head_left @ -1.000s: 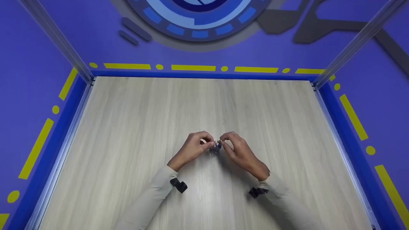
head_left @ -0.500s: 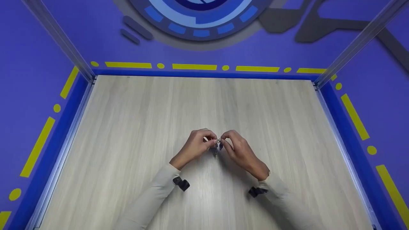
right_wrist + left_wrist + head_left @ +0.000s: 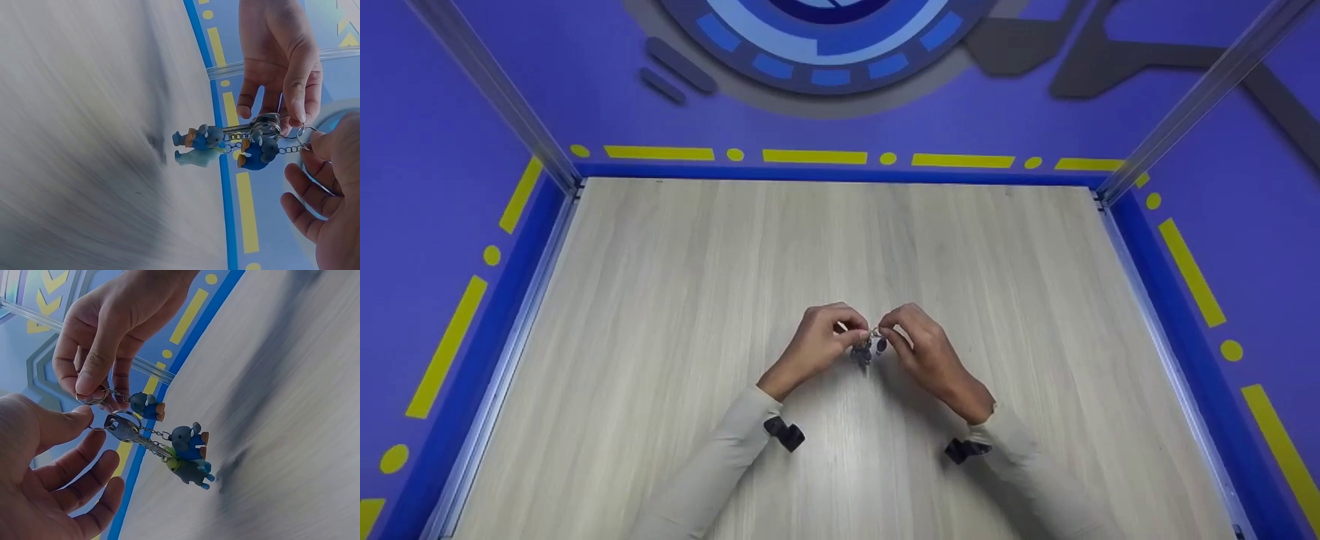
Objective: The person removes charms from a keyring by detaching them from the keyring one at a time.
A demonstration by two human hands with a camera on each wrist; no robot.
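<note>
Both hands meet over the middle of the pale wooden table, holding a bunch of key rings just above it. My left hand pinches a ring carrying a silver key and two small blue-grey animal charms on chains. My right hand pinches a second ring, from which a third blue charm hangs by a short chain. In the right wrist view the charms dangle sideways between the left hand and the right hand.
Blue walls with yellow dashes enclose the table on three sides, and metal posts rise at the back corners. Black wrist-camera straps sit on both pale sleeves. Bare tabletop lies all around the hands.
The hands have stayed in nearly the same place. The charms, bunched together one second ago, now hang a little apart below the fingertips.
</note>
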